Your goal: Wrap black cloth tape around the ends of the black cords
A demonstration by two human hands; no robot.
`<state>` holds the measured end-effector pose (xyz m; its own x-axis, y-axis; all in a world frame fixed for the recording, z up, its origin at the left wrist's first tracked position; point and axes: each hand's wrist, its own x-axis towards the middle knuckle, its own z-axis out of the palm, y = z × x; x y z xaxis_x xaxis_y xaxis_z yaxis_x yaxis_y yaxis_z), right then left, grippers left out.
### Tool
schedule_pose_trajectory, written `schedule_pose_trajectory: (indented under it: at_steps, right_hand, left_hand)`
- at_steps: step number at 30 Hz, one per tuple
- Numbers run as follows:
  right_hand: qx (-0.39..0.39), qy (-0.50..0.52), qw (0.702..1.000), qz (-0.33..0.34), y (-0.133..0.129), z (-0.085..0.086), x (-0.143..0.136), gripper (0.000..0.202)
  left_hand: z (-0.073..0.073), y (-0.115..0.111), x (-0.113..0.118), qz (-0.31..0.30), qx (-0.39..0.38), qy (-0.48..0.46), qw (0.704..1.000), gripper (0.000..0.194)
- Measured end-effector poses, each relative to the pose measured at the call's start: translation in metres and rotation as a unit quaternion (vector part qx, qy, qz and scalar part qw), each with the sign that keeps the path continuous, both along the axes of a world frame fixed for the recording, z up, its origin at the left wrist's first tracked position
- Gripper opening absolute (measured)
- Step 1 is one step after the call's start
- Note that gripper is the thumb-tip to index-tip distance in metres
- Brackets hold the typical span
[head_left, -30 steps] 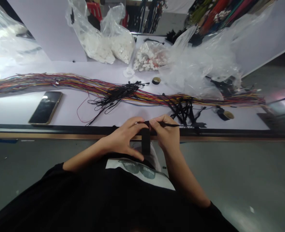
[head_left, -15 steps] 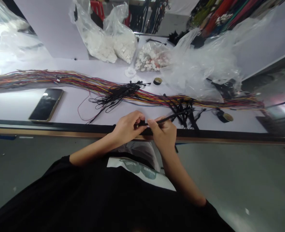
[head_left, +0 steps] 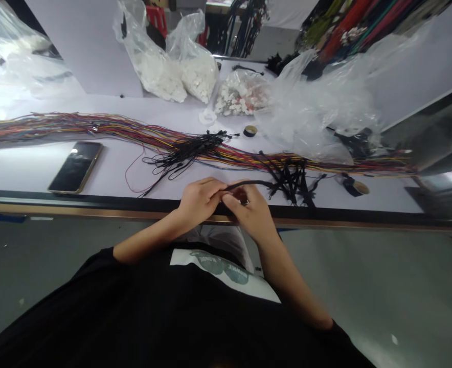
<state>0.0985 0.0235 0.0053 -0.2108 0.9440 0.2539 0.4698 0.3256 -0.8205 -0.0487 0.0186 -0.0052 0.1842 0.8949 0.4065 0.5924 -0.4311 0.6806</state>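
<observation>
The left hand (head_left: 201, 200) closes its thumb and fingers on the near end of a slim black cord (head_left: 251, 182). The right hand (head_left: 252, 209) is curled just beside it, its thumb by the left fingertips; whether it grips the cord too cannot be told. The cord arches past the right hand's knuckles to a heap of black pieces (head_left: 293, 179) on that hand's right.

Well beyond the left hand, two clear bags, one on the left (head_left: 157, 76) and one on the right (head_left: 199, 76), hold small white pieces. Straight beyond the right hand, a flatter clear bag (head_left: 243, 94) contains white pieces mixed with some reddish ones. Farther right of it lies crumpled clear plastic (head_left: 306, 112); its contents are too unclear to tell. Nearer, a bundle of coloured wires (head_left: 134, 133) stretches across beyond both hands, with looped black wires (head_left: 189, 148) lying over it. A phone (head_left: 76, 167) lies well left of the left hand.
</observation>
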Motion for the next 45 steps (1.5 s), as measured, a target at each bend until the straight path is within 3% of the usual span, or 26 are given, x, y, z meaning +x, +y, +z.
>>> schedule_pose_trajectory:
  at_steps: [5, 9, 12, 16, 20, 23, 30, 34, 36, 37, 38, 40, 42, 45]
  right_hand:
    - [0.012, -0.200, 0.976, 0.085, 0.002, 0.004, 0.008, 0.023]
    - [0.046, -0.410, 0.906, 0.093, 0.003, 0.012, 0.009, 0.032]
    - [0.091, -0.494, 0.857, 0.117, 0.003, 0.016, 0.008, 0.034]
    - [0.133, -0.507, 0.835, 0.170, 0.003, 0.013, 0.008, 0.042]
    - [0.150, -0.505, 0.830, 0.183, 0.005, 0.009, 0.010, 0.048]
    - [0.126, -0.510, 0.830, 0.188, 0.008, 0.007, 0.011, 0.040]
    - [0.101, -0.520, 0.828, 0.182, 0.012, -0.001, 0.002, 0.028]
    - [0.116, -0.546, 0.819, 0.133, 0.034, 0.001, 0.013, 0.029]
    - [0.073, -0.549, 0.831, 0.053, 0.047, 0.007, 0.028, 0.027]
    - [0.056, -0.516, 0.854, 0.035, 0.051, 0.010, 0.035, 0.026]
    - [0.027, -0.459, 0.887, 0.040, 0.052, 0.013, 0.041, 0.025]
    - [-0.034, -0.294, 0.948, 0.114, 0.046, 0.018, 0.046, 0.025]
    - [-0.081, -0.150, 0.970, 0.175, 0.032, 0.018, 0.040, 0.024]
    - [-0.075, -0.048, 0.989, 0.116, 0.009, 0.011, 0.025, 0.014]
  left_hand:
    - [-0.001, 0.002, 0.003, 0.019, -0.105, -0.032, 0.994, 0.017]
    - [-0.005, -0.001, 0.005, -0.003, -0.217, -0.077, 0.973, 0.015]
    - [-0.004, -0.004, 0.004, -0.024, -0.278, -0.105, 0.954, 0.009]
    - [-0.001, -0.008, 0.003, -0.020, -0.320, -0.060, 0.945, 0.012]
    - [-0.002, -0.009, 0.004, -0.011, -0.262, 0.096, 0.960, 0.026]
    - [-0.005, -0.008, 0.004, -0.031, -0.228, 0.161, 0.960, 0.028]
    - [-0.004, 0.007, 0.002, -0.055, -0.234, 0.213, 0.947, 0.024]
    - [0.000, -0.003, 0.003, -0.100, -0.276, 0.181, 0.939, 0.023]
    - [0.002, -0.012, 0.002, -0.155, -0.298, 0.166, 0.927, 0.022]
    - [0.004, -0.014, 0.002, -0.172, -0.290, 0.156, 0.929, 0.024]
    - [0.006, -0.015, 0.001, -0.176, -0.275, 0.144, 0.934, 0.024]
    - [0.009, -0.012, 0.000, -0.155, -0.255, 0.148, 0.943, 0.025]
    - [0.012, -0.004, -0.001, -0.155, -0.242, 0.174, 0.942, 0.024]
    - [0.013, 0.004, 0.001, -0.187, -0.228, 0.209, 0.932, 0.021]
